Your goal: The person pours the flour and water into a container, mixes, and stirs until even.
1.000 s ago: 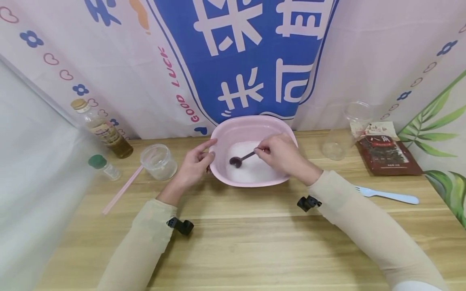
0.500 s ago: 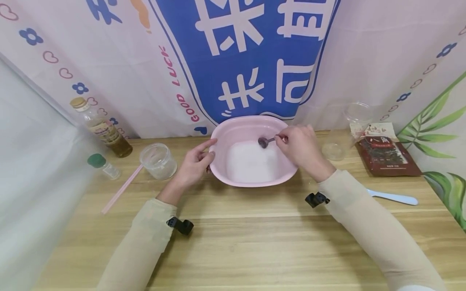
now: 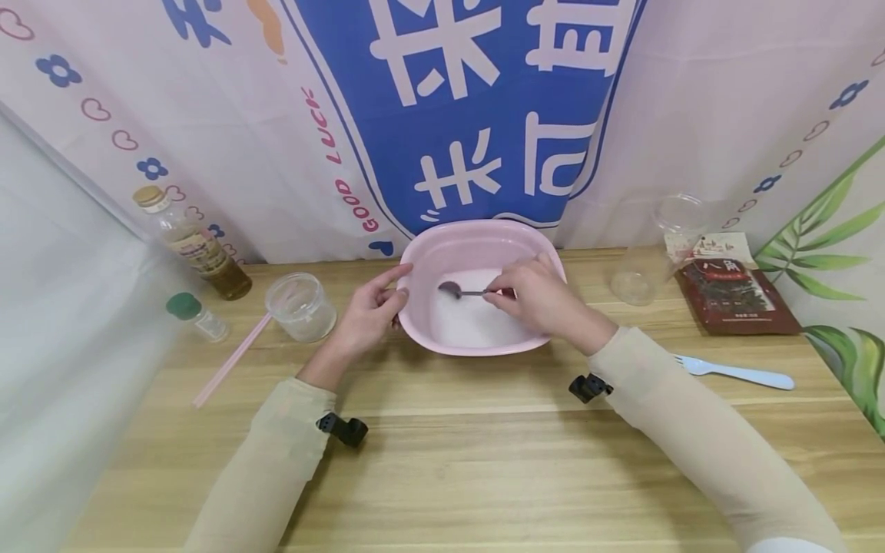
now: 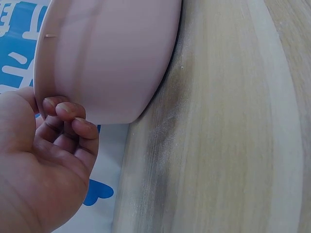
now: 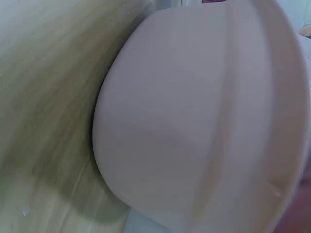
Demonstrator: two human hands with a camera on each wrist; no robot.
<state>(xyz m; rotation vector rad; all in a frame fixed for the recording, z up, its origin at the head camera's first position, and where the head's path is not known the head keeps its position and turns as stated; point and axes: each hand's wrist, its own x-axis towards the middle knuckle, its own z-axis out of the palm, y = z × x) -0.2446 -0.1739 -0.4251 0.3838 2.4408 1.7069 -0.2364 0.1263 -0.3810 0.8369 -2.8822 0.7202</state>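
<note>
A pink basin [image 3: 484,350] stands on the wooden table against the backdrop, with a layer of white powder [image 3: 463,322] across its bottom. My left hand [image 3: 366,315] grips the basin's left rim; in the left wrist view the thumb side is at the rim and the curled fingers lie under it. Over the powder, my right hand [image 3: 535,296] pinches the handle of a small dark spoon [image 3: 451,289], its bowl pointing left. Whether the spoon touches the powder, I cannot tell. The right wrist view shows mostly the basin's outer wall [image 5: 165,111].
Left of the basin are a lidded clear tub [image 3: 301,307], pink chopsticks [image 3: 231,361], a green-capped shaker [image 3: 198,316] and an oil bottle [image 3: 200,250]. To the right lie a blue fork [image 3: 736,373], a brown spice packet [image 3: 736,292] and a clear plastic cup [image 3: 632,286].
My right hand moved the spoon right and toward the basin's far side, then back left over the powder. The left hand has stayed on the rim.
</note>
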